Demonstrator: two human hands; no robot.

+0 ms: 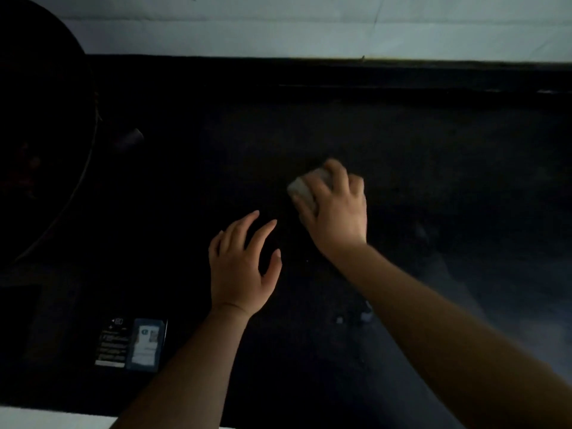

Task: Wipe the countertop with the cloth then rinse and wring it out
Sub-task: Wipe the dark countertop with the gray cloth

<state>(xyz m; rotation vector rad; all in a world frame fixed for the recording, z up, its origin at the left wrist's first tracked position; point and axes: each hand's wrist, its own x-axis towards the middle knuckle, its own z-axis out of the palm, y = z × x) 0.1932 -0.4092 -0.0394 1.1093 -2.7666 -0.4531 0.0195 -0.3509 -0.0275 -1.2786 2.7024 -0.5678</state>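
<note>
Cloth [305,187] on countertop [433,144] under right hand [335,212] — left hand [240,264] nearer, leftward.

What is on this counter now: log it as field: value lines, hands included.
surface: dark countertop, dimly lit
right hand: grips the pale cloth on the countertop
left hand: fingers spread, holds nothing
far left: large round dark vessel
near left: printed card
stage: wiping; rinse and wring not yet done

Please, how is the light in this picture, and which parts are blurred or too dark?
Head view: very dim; the countertop is almost black, only the wall at the top is bright. The pale cloth under the right hand looks blurred; the left hand is sharper.
</note>
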